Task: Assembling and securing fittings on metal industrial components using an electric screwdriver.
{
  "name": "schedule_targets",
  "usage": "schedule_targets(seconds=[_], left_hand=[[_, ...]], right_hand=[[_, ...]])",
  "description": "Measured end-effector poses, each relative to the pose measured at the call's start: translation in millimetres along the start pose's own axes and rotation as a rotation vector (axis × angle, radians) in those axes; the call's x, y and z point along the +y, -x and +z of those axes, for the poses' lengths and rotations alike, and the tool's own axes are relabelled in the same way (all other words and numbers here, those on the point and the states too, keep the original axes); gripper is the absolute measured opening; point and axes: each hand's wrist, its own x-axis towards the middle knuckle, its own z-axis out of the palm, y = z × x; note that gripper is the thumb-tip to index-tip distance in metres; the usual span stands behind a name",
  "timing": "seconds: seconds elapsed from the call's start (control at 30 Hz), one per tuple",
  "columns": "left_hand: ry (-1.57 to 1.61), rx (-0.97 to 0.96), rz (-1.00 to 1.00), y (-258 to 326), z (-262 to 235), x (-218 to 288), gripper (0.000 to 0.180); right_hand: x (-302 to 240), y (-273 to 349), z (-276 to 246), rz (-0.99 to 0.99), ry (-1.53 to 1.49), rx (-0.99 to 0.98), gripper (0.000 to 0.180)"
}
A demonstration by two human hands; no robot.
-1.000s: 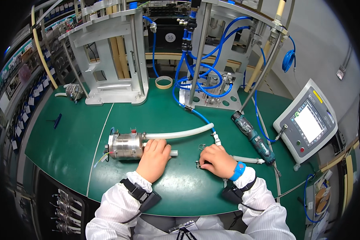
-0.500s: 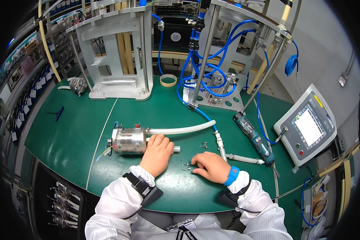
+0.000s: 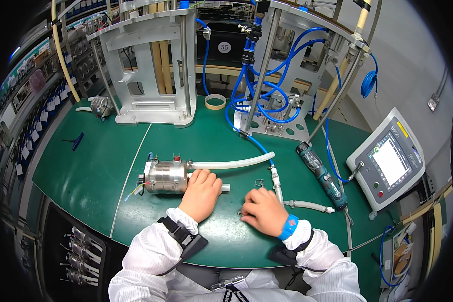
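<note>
Green matting covers the curved bench (image 3: 85,176), where I see a metal cylinder (image 3: 165,176) lying on its side, a white hose (image 3: 231,163) running off its right end. My left hand (image 3: 201,194) rests curled against that end, while my right hand (image 3: 263,211) presses closed over small parts near a metal clip (image 3: 259,182), a power screwdriver (image 3: 321,175) well apart.

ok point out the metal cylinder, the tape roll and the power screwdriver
metal cylinder (image 3: 165,176), head view, middle of its shiny body
tape roll (image 3: 216,101), head view, its front rim
power screwdriver (image 3: 323,176), head view, middle of its dark handle
</note>
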Motion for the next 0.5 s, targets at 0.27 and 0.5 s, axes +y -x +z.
schedule_targets(seconds=[0.27,0.5], left_hand=[[-0.017,-0.011,-0.002,2.6,3.0,-2.6,0.024],[0.007,0.013,0.004,0.4,0.6,-0.3,0.015]], right_hand=[[14.2,5.0,-5.8,0.082,-0.002,-0.019,0.025],[20.1,4.4,2.5,0.112,-0.052,-0.021,0.016]])
